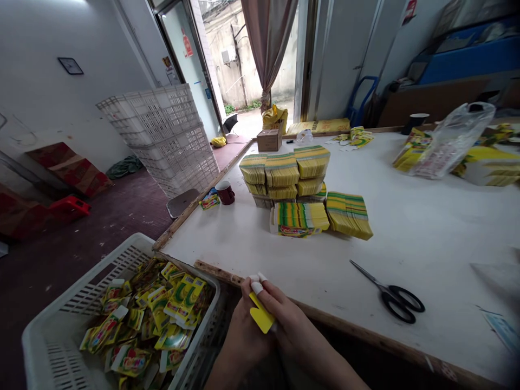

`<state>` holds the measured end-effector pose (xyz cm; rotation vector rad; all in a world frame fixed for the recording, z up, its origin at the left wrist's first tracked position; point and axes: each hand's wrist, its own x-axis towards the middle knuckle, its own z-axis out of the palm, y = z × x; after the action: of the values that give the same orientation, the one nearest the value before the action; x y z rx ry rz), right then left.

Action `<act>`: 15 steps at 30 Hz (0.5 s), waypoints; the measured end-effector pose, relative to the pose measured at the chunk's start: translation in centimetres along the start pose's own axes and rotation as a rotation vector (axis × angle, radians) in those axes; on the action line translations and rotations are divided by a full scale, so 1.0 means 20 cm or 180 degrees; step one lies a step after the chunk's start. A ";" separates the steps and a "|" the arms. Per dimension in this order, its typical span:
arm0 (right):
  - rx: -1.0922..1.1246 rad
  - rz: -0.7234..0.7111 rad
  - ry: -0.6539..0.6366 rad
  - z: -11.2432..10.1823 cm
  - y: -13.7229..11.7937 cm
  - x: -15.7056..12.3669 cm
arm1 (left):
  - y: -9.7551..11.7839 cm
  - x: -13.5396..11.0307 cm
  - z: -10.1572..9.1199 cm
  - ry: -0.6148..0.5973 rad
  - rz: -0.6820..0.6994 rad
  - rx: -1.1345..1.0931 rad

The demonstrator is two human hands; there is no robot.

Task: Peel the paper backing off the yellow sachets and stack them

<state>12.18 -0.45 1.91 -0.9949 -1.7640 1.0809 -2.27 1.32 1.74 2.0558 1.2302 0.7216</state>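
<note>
At the table's near edge, my left hand (242, 315) and my right hand (286, 314) are brought together around a small yellow carton (263, 318). Both hands have their fingers closed on it, and part of it is hidden by them. White covers show on some fingertips. To the left, below table height, a white plastic basket (138, 241) holds many yellow and green printed cartons (182, 295). Beyond my hands, bundles of flat yellow-green cartons (280, 179) are stacked on the table, with a bundle (303, 218) lying in front and another (349, 214) leaning at the right.
Black-handled scissors (390, 295) lie on the white table (300, 265) to the right. A dark red mug (225, 193) stands near the left edge. Farther back are a small brown box (269, 141) and a clear plastic bag (444, 146). White crates (162, 141) stand on the floor.
</note>
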 end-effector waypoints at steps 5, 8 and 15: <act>-0.0389 -0.0057 0.0527 -0.03 0.07 0.00 | -0.01 -0.03 -0.01 0.0267 -0.0503 0.0211; -0.0673 0.0064 0.0150 -0.06 0.09 -0.01 | 0.03 -0.04 -0.08 0.0184 -0.0575 0.0169; -0.0794 0.0171 -0.0612 -0.21 -0.06 -0.01 | 0.08 -0.05 -0.20 -0.0100 -0.0576 -0.0071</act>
<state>15.93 0.18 4.15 -1.1242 -2.0771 1.0355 -4.76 0.75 5.39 1.9011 1.3632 0.6132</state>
